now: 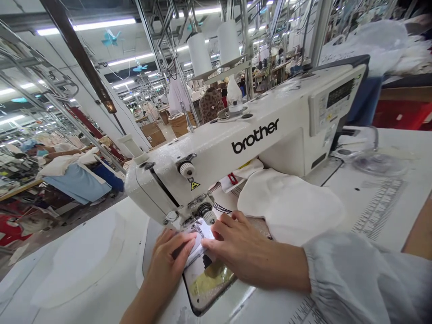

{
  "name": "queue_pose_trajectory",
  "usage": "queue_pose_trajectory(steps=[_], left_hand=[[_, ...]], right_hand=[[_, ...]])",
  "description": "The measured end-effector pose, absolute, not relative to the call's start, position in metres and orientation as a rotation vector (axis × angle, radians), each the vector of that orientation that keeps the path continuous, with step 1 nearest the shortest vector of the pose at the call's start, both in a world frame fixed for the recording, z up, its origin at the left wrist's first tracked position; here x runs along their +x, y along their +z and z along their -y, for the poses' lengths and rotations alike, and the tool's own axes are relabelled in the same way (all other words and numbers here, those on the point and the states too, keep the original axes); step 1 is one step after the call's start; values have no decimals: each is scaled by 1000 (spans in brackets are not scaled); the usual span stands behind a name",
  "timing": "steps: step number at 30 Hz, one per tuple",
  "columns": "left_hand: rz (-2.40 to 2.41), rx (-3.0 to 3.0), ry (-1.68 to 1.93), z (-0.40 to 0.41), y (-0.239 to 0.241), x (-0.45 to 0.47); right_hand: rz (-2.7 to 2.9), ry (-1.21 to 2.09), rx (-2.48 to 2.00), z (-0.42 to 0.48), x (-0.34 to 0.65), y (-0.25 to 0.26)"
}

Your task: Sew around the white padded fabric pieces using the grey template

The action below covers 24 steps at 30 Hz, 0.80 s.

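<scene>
A white Brother sewing machine (256,135) stands across the white table (388,202). Both hands lie under its needle area (199,225). My left hand (170,258) rests flat, fingers stretched out, on a small white fabric piece (197,249) just left of the presser foot. My right hand (248,252) presses the same piece from the right, fingers flat and pointing left. A metal plate (209,283) shows below the fingers. White fabric (290,207) is heaped behind my right hand, under the machine arm.
Two white thread cones (214,49) stand behind the machine. A clear bowl-like object (378,157) sits on the table at right. Flat white cut pieces (84,261) lie at left. Beyond the table's left edge are other workstations with piled cloth.
</scene>
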<state>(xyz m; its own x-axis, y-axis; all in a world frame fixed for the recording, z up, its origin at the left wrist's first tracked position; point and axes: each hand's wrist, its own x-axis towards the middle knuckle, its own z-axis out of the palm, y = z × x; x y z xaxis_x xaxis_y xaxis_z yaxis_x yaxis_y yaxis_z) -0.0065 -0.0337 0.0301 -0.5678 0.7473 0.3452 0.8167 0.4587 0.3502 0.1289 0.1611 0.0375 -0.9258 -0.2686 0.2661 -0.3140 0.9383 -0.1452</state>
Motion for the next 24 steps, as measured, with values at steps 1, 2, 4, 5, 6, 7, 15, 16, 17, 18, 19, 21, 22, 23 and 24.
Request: queue_pose_trajectory(steps=[1,2,4,5,6,7,15,16,17,18,19,21,22,23,24], left_hand=[[2554,-1370,-722,34,29,-5],[2547,-1360,-710,33,28,-3],[2529,-1351,-689,34,25,0],[2518,-1356,-679,35,24,1],[2508,-1368,-668,36,23,2],[2500,-1389,-655,37,23,2],[2483,-1663,-503,48,33,-11],[2481,-1651,-499,49,31,-11],[2480,-1631,-497,50,28,-11],[2482,-1598,-499,50,25,-9],[2485,-1558,-499,51,21,-7],[2492,-1469,-483,53,12,-1],[2492,-1411,-470,55,8,2],[2487,-1365,-446,56,4,5],[2478,-1337,-417,56,1,8]], right_hand=[[2857,269,428,-161,129,37],[2856,270,424,-161,129,37],[2841,282,441,-161,129,36],[2831,293,455,-162,129,35],[2820,303,469,-162,129,35],[2815,311,478,-162,129,34],[2824,309,481,-162,129,36],[2826,312,479,-162,129,36],[2828,316,479,-161,129,37],[2829,314,478,-161,129,37],[2828,309,477,-162,129,36],[2815,288,473,-162,129,36],[2806,277,469,-162,129,35],[2798,267,465,-162,129,35],[2792,260,461,-162,129,34]])
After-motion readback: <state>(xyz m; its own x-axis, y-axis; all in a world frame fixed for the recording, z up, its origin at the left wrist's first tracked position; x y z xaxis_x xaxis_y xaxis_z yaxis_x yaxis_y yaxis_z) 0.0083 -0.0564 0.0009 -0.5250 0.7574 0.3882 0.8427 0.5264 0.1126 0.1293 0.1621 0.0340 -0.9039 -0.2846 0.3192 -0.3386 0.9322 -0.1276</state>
